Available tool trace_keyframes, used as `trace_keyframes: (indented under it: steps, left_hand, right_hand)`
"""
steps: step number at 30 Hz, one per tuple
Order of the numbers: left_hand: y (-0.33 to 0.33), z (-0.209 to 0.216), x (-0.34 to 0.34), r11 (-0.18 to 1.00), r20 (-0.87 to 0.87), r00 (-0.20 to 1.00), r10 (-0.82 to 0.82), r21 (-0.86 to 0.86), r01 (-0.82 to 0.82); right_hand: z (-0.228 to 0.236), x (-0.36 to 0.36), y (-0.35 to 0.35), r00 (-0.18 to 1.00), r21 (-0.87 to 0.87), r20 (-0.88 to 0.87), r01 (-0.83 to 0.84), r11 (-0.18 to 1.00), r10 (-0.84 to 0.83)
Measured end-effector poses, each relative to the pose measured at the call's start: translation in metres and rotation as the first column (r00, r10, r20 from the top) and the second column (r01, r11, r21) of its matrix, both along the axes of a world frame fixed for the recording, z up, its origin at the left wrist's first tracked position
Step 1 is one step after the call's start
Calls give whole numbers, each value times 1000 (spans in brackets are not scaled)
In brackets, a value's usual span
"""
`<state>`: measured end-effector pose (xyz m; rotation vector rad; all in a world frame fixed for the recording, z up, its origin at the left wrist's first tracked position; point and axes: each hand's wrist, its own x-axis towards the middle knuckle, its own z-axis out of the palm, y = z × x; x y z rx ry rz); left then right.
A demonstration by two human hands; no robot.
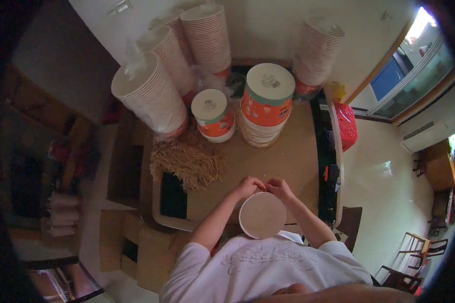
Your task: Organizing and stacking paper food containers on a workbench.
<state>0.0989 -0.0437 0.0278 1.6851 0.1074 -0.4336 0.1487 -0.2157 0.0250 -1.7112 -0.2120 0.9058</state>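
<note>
A white paper bucket [263, 215] is in front of my chest at the table's near edge, its open mouth toward me. My left hand [248, 187] and my right hand [281, 190] meet at its far rim, fingers pinched close together. What lies between the fingertips is too small to make out. Beyond my left hand a loose heap of tan twine [189, 159] spreads over the table. Farther back sit a short upturned orange-and-white paper bucket [213, 116] and a taller stack of upturned buckets [267, 101], with cords hanging around its lower part.
Tall plastic-wrapped stacks of paper buckets [149, 96] line the back left; another wrapped stack [318, 50] is at the back right. Brown cardboard [293, 151] covers the table. A red plastic basket [345, 126] is beside its right edge. Cardboard boxes [146, 247] stand at the lower left.
</note>
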Motion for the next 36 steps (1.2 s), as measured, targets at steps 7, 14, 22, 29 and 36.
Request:
trace_keyframes:
  steps: [7, 14, 22, 29, 36]
  left_hand:
    - [-3, 7, 1, 981, 231, 967, -106, 185, 63]
    - [1, -2, -1, 975, 165, 983, -87, 215, 50]
    - [0, -2, -4, 848, -383, 923, 46, -472, -239]
    - [-1, -12, 0, 838, -452, 891, 40, -471, -277]
    - [-1, -8, -1, 819, -502, 861, 81, -460, -344]
  right_hand:
    - [-21, 4, 4, 969, 251, -218, 170, 953, -115]
    - [-1, 0, 3, 994, 195, -39, 103, 975, -98]
    - [15, -14, 1, 970, 164, 210, 92, 982, -126]
    - [26, -25, 2, 913, 58, 367, 169, 984, -179]
    - [29, -29, -1, 807, -66, 587, 120, 991, -59]
